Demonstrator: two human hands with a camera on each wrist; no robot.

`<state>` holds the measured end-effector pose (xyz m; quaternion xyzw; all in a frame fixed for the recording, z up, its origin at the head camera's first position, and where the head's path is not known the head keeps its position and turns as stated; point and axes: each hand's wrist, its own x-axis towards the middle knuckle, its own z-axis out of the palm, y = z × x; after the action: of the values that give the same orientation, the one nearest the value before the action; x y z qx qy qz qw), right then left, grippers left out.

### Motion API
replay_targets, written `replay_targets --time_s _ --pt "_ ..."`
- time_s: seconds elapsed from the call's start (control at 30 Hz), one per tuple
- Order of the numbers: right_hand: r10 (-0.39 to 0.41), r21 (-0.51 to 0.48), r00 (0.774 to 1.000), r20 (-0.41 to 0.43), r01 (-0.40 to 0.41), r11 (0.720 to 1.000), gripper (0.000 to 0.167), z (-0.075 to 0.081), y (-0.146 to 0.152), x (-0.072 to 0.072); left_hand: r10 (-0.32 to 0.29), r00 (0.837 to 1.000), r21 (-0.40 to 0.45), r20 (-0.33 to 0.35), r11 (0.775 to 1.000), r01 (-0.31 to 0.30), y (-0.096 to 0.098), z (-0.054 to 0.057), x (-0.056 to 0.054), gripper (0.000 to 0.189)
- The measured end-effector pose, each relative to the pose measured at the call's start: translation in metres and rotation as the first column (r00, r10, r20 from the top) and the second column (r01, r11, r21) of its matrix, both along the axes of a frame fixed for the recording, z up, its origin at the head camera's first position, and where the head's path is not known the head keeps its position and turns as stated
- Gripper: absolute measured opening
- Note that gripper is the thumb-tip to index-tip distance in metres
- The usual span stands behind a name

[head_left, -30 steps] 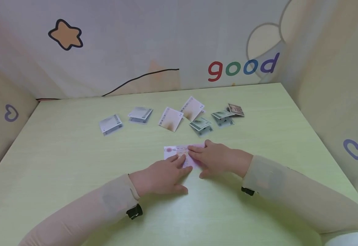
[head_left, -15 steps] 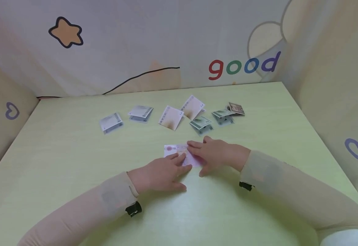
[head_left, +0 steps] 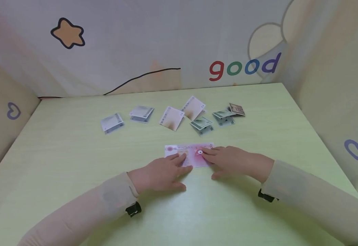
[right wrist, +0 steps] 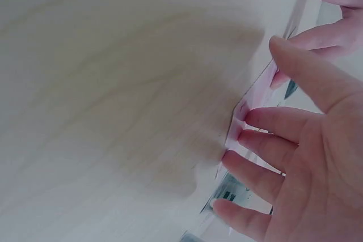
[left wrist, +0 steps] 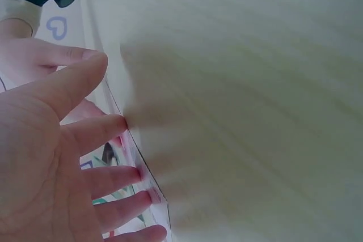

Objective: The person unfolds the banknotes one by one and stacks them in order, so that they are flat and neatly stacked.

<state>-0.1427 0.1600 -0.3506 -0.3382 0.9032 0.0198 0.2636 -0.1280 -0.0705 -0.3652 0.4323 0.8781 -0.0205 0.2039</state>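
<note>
My left hand (head_left: 163,172) and right hand (head_left: 232,162) press the pink banknote (head_left: 189,154) on the desk (head_left: 59,160) with flat, spread fingers (nothing pinched).

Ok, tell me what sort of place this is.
Probably a small staged tabletop booth, not a real shop or office. A pale green table is enclosed by a cartoon backdrop with a star and the word "good". Both hands flatten a pink banknote; folded banknotes lie beyond.
</note>
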Motion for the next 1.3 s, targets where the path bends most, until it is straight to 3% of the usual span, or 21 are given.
replay_targets --time_s 0.13,0.33,0.5,0.6,0.73,0.97,1.13,1.3 --pt "0.015 -0.026 1.0 -0.014 -0.015 1.0 0.071 0.0 0.003 0.002 0.005 1.0 0.019 0.009 1.0 -0.005 -0.004 -0.003 -0.002 0.06" --pt "0.031 -0.053 0.999 -0.036 -0.033 0.998 0.068 -0.001 0.003 0.004 0.032 0.999 0.132 0.011 0.991 -0.033 -0.013 -0.006 -0.005 0.053" --pt "0.057 -0.047 0.996 -0.07 -0.06 0.997 0.067 -0.001 0.004 0.003 0.127 0.992 0.217 -0.01 0.969 -0.122 -0.025 -0.002 -0.007 0.046" --pt "0.063 -0.048 0.996 -0.07 -0.066 0.997 0.067 -0.002 0.005 0.004 0.229 0.973 0.277 0.0 0.935 -0.22 -0.035 0.005 -0.01 0.044" --pt "0.058 -0.079 0.996 -0.067 -0.063 0.995 0.068 -0.001 0.006 0.005 0.36 0.933 0.409 0.008 0.85 -0.332 -0.052 0.014 -0.017 0.039" --pt "0.068 -0.166 0.992 -0.108 -0.085 0.982 0.066 0.005 0.011 0.005 0.521 0.852 0.633 0.047 0.644 -0.429 -0.088 0.02 -0.035 0.033" --pt "0.062 -0.199 0.993 -0.101 -0.081 0.977 0.065 0.004 0.015 0.005 0.594 0.793 0.689 0.135 0.52 -0.506 -0.11 0.019 -0.043 0.032" --pt "0.051 -0.22 0.995 -0.086 -0.069 0.973 0.066 0.004 0.016 0.005 0.652 0.718 0.691 0.244 0.403 -0.6 -0.127 0.018 -0.05 0.036"
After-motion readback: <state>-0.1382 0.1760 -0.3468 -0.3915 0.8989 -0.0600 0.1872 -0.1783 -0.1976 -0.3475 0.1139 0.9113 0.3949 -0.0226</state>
